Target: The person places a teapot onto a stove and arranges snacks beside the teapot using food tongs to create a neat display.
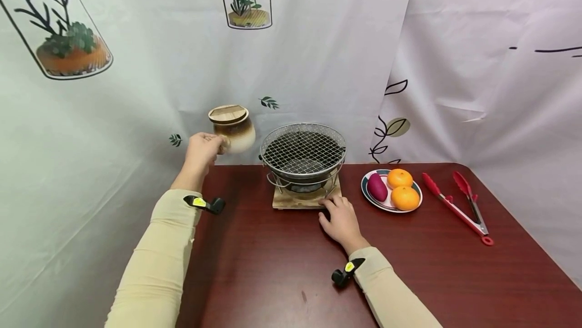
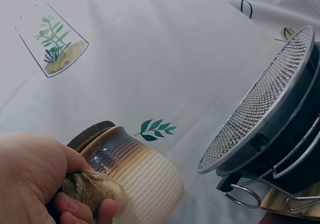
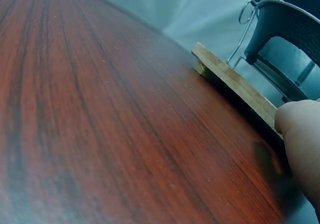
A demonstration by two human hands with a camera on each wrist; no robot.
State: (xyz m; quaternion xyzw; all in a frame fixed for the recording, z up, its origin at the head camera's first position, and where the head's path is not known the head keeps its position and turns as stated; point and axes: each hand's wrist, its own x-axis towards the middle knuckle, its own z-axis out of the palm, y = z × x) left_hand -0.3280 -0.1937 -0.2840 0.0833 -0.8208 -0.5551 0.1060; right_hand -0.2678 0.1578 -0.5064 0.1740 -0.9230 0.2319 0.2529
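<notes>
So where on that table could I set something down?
Bare tabletop lies between left forearm and right forearm, in front of the wooden base under the grill. More lies right of the right forearm, nearer than the plate and tongs. Crowded: the back, where grill, plate and tongs sit side by side; the right hand touches the base.

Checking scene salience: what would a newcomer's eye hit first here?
Probably the round mesh-topped grill on its wooden base at the back of the table, with the right hand at the base's front. Next, the lidded pot the left hand holds by its handle, up left of the grill. Then two bright oranges on a plate to the grill's right.
</notes>
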